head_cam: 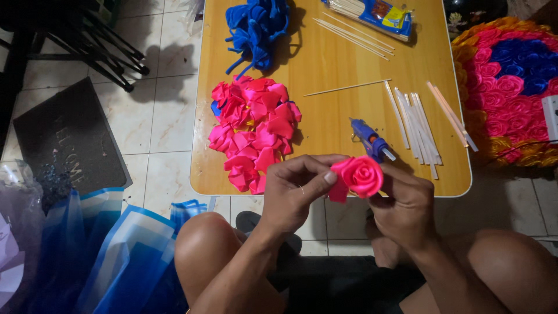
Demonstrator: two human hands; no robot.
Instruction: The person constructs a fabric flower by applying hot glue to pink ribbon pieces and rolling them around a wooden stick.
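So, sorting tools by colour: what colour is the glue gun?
Blue glue gun with a pale nozzle, seen in the head view.

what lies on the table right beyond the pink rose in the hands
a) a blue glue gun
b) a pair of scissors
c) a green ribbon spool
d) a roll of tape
a: a blue glue gun lies on the wooden table just past the pink rose that the left hand and right hand hold between them, with white sticks to its right.
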